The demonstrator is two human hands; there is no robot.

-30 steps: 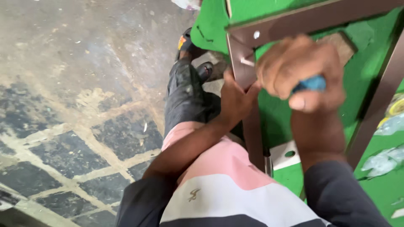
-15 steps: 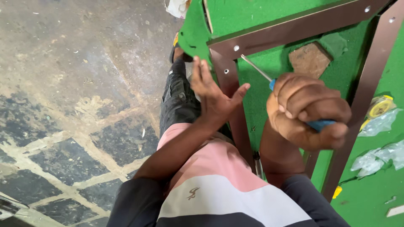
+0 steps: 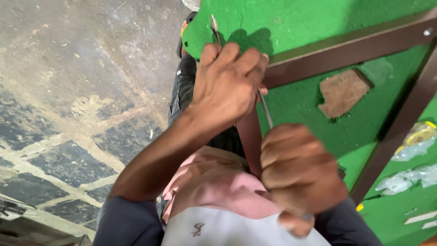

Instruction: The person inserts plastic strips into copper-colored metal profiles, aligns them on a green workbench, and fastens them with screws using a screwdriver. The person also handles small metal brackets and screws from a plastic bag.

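My right hand (image 3: 300, 177) is a fist around the blue handle of a screwdriver (image 3: 266, 110), whose thin metal shaft runs up and left. My left hand (image 3: 227, 82) is curled around the upper part of that shaft, over the corner of a brown metal frame (image 3: 346, 48). The frame is fixed on a green board (image 3: 300, 27). My left hand hides the screwdriver's tip and the frame's corner. Only a sliver of the blue handle shows under my right fingers.
A brown square patch (image 3: 343, 93) sits on the board inside the frame. Clear plastic bags (image 3: 409, 146) lie at the right. A thin metal strip (image 3: 213, 25) runs by the board's left edge. My dark trouser leg (image 3: 182, 86) and stained tiled floor (image 3: 68, 91) lie below.
My left hand went from open beside the frame to closed over the frame's corner and the shaft. My right hand with the screwdriver dropped lower. The view moved closer.
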